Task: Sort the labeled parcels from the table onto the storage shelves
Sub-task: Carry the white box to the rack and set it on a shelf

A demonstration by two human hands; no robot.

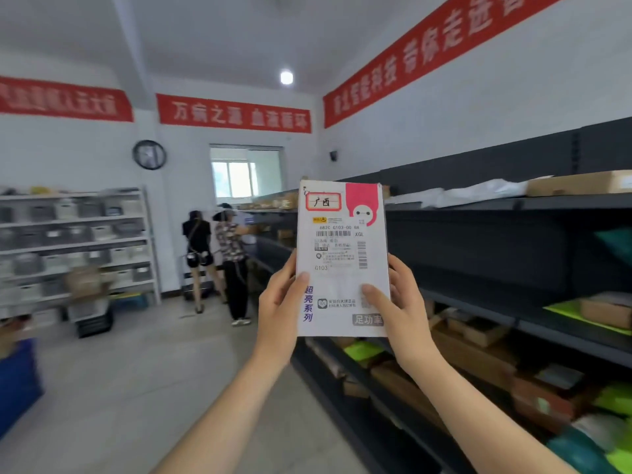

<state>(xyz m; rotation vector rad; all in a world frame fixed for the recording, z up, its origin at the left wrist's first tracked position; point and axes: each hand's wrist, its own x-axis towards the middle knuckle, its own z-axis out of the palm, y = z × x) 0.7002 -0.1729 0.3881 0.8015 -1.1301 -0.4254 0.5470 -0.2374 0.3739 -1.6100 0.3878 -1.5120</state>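
Both hands grip the parcel (342, 258); small print blurred.

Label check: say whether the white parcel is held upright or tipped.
Upright. The flat white cardboard parcel has its long side vertical, red-framed tag on top; left hand and right hand hold its lower sides.

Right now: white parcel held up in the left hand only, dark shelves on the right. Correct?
Not quite. Both hands hold the parcel: the left hand grips its left edge and the right hand grips its right edge, thumbs on the front. The rest stands: it is held up, and the dark shelves are on the right. The head view shows this.
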